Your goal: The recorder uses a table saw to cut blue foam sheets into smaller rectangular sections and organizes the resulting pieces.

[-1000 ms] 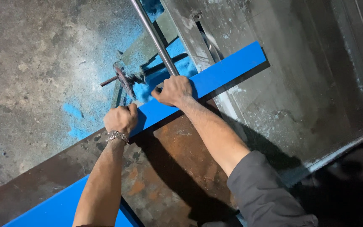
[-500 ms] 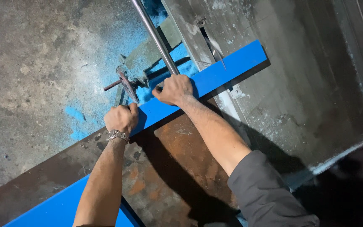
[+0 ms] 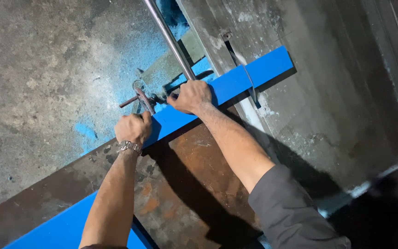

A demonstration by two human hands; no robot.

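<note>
My left hand (image 3: 133, 128) is curled into a fist w/ the grip closed on the rusty metal clamp handle (image 3: 140, 97), a short brown rod w/ a cross-pin sticking out to the left. A silver wristwatch (image 3: 129, 147) sits on that wrist. The fist rests against the near edge of the long blue-painted flat metal bar (image 3: 226, 84), which runs diagonally from lower left to upper right across the view.

My right hand (image 3: 190, 96) is just beside it, further up the bar, fingers bent over the bar's top edge, grip closed on the bar right where the shiny steel round rod (image 3: 167, 37) comes down from the top of the frame. Can't tell whether the fingers also touch the rod's end; it disappears behind the knuckles. Grey sleeve (image 3: 295, 212) rolled up past that forearm.

The bar lies on the upper edge of a rusty brown steel plate (image 3: 185, 184), patchy w/ orange spots, that fills the lower middle under both arms. A second stretch of blue surface shows at bottom left, along the plate's edge. Approx. two-thirds up the bar a thin dark metal strip (image 3: 236, 57) crosses over it.

Beyond the hands, the grey concrete floor (image 3: 38, 69) is dusted w/ blue powder around the clamp. To the right, a worn grey metal sheet (image 3: 328, 83) w/ white scuffs slopes away.
</note>
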